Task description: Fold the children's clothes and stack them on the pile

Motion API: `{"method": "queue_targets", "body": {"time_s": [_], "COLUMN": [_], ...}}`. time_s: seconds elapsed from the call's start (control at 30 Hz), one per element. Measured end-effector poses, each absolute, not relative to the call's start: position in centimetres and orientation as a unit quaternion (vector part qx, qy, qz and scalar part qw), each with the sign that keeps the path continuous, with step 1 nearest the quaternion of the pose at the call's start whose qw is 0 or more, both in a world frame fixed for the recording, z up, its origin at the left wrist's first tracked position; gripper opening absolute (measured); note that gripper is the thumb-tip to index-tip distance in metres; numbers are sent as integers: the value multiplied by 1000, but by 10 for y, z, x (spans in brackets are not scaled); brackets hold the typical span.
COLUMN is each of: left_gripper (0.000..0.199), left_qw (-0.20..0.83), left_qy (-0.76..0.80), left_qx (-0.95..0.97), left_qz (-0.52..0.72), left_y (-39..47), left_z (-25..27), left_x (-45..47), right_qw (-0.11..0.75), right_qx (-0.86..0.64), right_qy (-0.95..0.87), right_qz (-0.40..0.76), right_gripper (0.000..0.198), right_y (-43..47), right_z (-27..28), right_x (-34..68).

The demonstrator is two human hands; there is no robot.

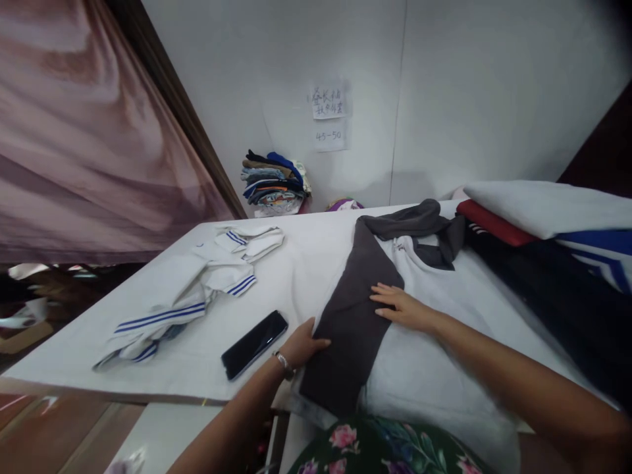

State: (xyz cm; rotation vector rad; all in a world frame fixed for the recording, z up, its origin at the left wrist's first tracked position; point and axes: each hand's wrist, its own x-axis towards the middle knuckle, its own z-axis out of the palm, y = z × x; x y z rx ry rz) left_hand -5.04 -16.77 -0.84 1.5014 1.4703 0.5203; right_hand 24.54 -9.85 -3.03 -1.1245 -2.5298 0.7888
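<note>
A light grey hooded top with dark grey sleeves and hood lining lies spread on the table in front of me. One dark sleeve (353, 336) runs down its left side toward the table's front edge. My right hand (402, 307) rests flat on this sleeve near the pale body (434, 355) of the top, fingers stretched out. At the sleeve's left edge is my left hand (303, 342), its thumb and forefinger apart and the thumb touching the cloth. Its other fingers are partly hidden. The dark hood lining (434, 253) lies crumpled at the far end.
A black phone (254, 343) lies left of my left hand. Beyond it is a rumpled white garment (182, 289) with blue stripes. Folded clothes (276, 181) are stacked at the back. Dark, red and white garments (533, 283) are heaped along the right side.
</note>
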Motion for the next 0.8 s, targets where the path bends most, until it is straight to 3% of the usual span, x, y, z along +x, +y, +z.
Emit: {"method": "queue_targets", "body": {"time_s": [0.13,0.23,0.33,0.43,0.63,0.8], "left_gripper": [46,51,49,52,65,64], "left_qw": [356,274,245,245,258,273], "left_qy": [648,676,680,684,714,726], "left_qx": [661,667,668,657,605,578], "left_qz": [131,153,177,201,240,254], "left_y": [-146,-102,-38,28,118,168], "left_z": [-1,7,11,12,3,-9], "left_x": [-56,-51,-30,5,68,88], "right_qw": [243,274,247,210,168,157], "right_qx": [-476,-623,-761,-827,-834,-830], "right_qy": [-820,-722,-595,-510,-524,-535], "right_qz": [205,123,80,108,34,7], "right_gripper": [49,47,58,69,68,67], "right_y": [-71,-42,-15,2,2,1], "right_z": [-22,-19,-25,-36,-68,-79], "right_x": [307,365,410,425,400,397]}}
